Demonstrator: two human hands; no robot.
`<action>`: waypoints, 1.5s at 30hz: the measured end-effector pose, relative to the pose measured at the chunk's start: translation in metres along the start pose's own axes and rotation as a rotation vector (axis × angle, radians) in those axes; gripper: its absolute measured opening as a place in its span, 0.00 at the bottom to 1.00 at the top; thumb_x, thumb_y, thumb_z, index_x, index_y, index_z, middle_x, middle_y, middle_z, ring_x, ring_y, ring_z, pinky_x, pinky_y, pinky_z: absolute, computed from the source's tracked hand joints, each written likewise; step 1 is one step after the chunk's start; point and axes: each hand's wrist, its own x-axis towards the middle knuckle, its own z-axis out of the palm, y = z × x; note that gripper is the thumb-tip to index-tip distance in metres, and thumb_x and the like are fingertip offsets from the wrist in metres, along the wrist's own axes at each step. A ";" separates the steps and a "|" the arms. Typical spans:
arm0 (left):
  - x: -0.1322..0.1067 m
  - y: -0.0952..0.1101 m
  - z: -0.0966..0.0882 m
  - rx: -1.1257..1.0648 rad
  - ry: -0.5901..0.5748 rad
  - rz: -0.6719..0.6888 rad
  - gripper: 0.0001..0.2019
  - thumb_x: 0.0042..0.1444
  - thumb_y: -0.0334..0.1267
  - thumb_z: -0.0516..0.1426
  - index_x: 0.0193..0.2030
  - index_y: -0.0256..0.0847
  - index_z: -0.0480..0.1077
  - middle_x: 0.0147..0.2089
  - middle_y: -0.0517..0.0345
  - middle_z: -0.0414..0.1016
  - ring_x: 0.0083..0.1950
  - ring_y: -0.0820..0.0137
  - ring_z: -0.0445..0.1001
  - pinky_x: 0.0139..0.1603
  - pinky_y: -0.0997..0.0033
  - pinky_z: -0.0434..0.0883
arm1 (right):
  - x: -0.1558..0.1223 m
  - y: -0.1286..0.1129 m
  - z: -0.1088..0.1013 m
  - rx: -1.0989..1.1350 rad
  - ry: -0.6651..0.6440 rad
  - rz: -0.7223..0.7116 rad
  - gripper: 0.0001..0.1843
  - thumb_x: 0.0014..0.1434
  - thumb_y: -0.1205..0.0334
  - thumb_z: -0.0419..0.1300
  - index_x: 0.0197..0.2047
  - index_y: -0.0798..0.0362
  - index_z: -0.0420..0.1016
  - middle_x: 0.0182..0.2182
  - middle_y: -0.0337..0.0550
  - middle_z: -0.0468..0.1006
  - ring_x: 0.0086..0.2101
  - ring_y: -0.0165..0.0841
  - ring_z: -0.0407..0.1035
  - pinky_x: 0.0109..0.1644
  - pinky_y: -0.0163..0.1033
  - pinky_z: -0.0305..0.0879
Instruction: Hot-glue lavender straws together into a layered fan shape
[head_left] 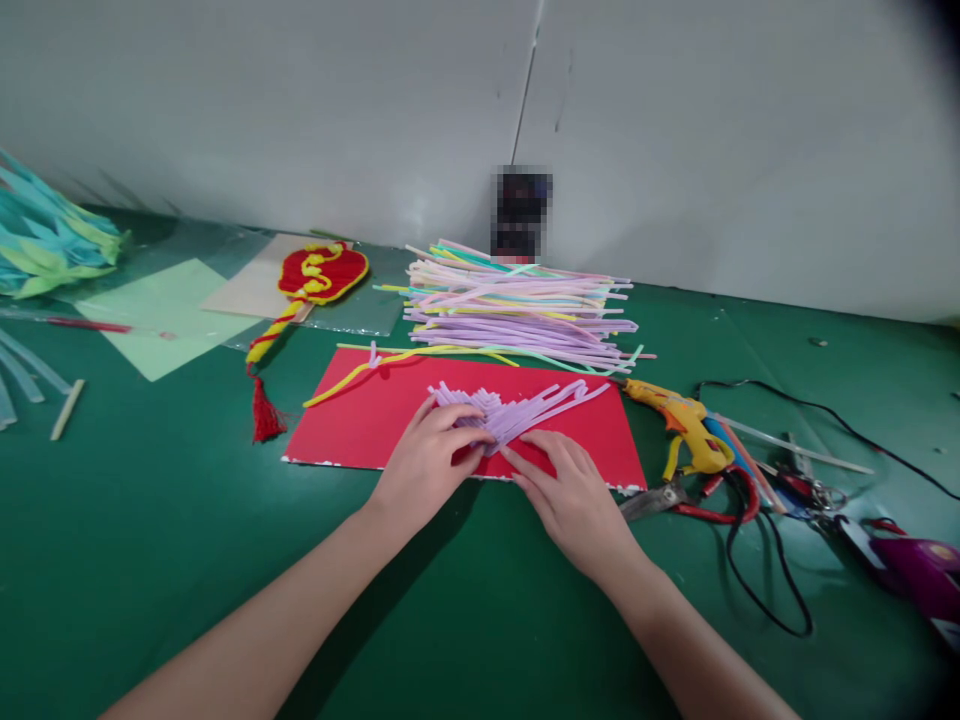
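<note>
A woven piece of lilac pipe cleaners [491, 408] is held over the red board [360, 420], its loose ends spreading to the right. My left hand [431, 455] is closed on the left and lower part of the weave, with fingers lying across it. At the lower right edge, my right hand [566, 490] grips the strands between its fingertips; the exact pinch is partly hidden. A yellow pipe cleaner [345, 382] with a small lilac twist lies on the board's upper left.
Behind the board lies a pile of pastel pipe cleaners [517, 310]. A red fan ornament [324, 272] with a tassel is at the left. On the right are a yellow glue gun [686, 425], red-handled pliers [720, 505], a black cord [780, 600] and a purple tool [915, 575].
</note>
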 end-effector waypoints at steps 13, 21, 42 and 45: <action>0.000 0.000 0.000 0.005 -0.008 -0.004 0.08 0.55 0.29 0.57 0.39 0.45 0.74 0.48 0.56 0.74 0.50 0.65 0.72 0.59 0.49 0.61 | -0.001 0.001 0.001 0.026 0.016 -0.018 0.19 0.65 0.62 0.48 0.58 0.48 0.66 0.52 0.49 0.69 0.52 0.39 0.63 0.55 0.52 0.64; -0.001 0.000 0.001 0.004 -0.017 -0.015 0.08 0.55 0.29 0.57 0.39 0.44 0.74 0.48 0.56 0.73 0.50 0.64 0.72 0.60 0.49 0.60 | -0.002 0.001 0.001 -0.002 -0.007 -0.048 0.19 0.65 0.63 0.47 0.58 0.51 0.66 0.54 0.48 0.69 0.53 0.38 0.62 0.56 0.48 0.63; 0.000 -0.001 0.001 -0.002 -0.027 -0.028 0.07 0.55 0.30 0.58 0.39 0.43 0.74 0.48 0.56 0.74 0.50 0.66 0.72 0.61 0.51 0.59 | -0.001 -0.002 0.000 0.002 -0.016 -0.103 0.18 0.64 0.63 0.50 0.56 0.50 0.68 0.52 0.48 0.70 0.53 0.38 0.61 0.59 0.52 0.60; 0.000 -0.001 0.001 0.007 -0.035 -0.033 0.07 0.55 0.30 0.58 0.39 0.43 0.75 0.47 0.57 0.74 0.50 0.66 0.72 0.62 0.50 0.58 | -0.001 -0.003 0.000 0.005 -0.020 -0.100 0.18 0.64 0.63 0.49 0.56 0.49 0.67 0.52 0.48 0.69 0.53 0.38 0.61 0.59 0.52 0.60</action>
